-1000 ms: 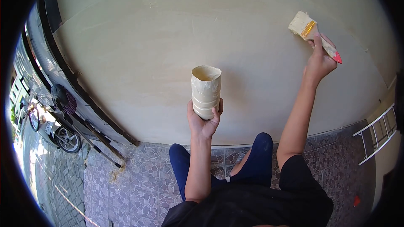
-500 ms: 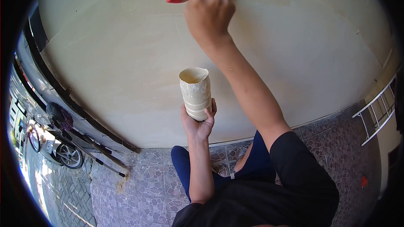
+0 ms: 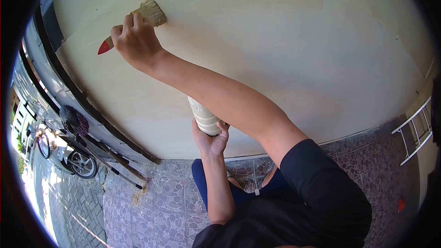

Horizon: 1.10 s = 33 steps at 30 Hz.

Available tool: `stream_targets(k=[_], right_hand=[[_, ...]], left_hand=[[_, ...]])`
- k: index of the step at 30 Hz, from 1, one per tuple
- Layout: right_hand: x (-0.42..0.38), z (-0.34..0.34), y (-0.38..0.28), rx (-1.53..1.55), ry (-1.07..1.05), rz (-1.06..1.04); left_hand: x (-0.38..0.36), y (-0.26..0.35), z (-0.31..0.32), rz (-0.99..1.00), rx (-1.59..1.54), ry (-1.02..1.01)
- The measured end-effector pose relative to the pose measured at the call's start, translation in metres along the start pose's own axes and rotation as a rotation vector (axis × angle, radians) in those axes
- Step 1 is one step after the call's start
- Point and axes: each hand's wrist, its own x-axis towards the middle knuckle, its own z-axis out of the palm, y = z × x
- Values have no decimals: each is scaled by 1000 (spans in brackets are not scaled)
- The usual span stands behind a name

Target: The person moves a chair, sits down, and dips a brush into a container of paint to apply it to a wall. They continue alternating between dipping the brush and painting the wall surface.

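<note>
My right hand is closed round the handle of a wide paintbrush with a red handle end. Its pale, paint-coated bristles press against the cream wall at the upper left. Lower down, my left hand grips a cut-off plastic bottle smeared with cream paint, holding it upright in front of the wall. My right forearm crosses in front and hides the bottle's open top. A damp-looking painted band runs across the upper wall to the right of the brush.
At the left, a motorbike stands outside on paving, near long-handled poles by the wall's end. A white ladder leans at the right. Patterned tiles cover the floor, with a small red thing at the far right.
My right hand has swept the brush leftwards and somewhat down along the wall. My forearm now covers the bottle's top. My left hand still holds the bottle in nearly the same place.
</note>
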Motion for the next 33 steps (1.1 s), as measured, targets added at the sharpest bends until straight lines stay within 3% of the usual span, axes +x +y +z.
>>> stream_targets(k=[2,6,8,14,24,33], right_hand=[[3,-6,-1,48,47,-11],[2,-23,24,394,290,196],[-3,-37,54,460,245,296],[-42,-100,159,592,387,463],[-122,-261,292,429,415,726],[-155,-355,360,215,577,923]], left_hand=[[1,4,-4,16,-9,33],[-1,0,-5,-36,-29,12],[0,-3,-4,-52,-48,22],[9,-11,-7,-95,-45,60],[29,-49,-7,-200,-33,55],[48,-81,-10,-291,-32,83]])
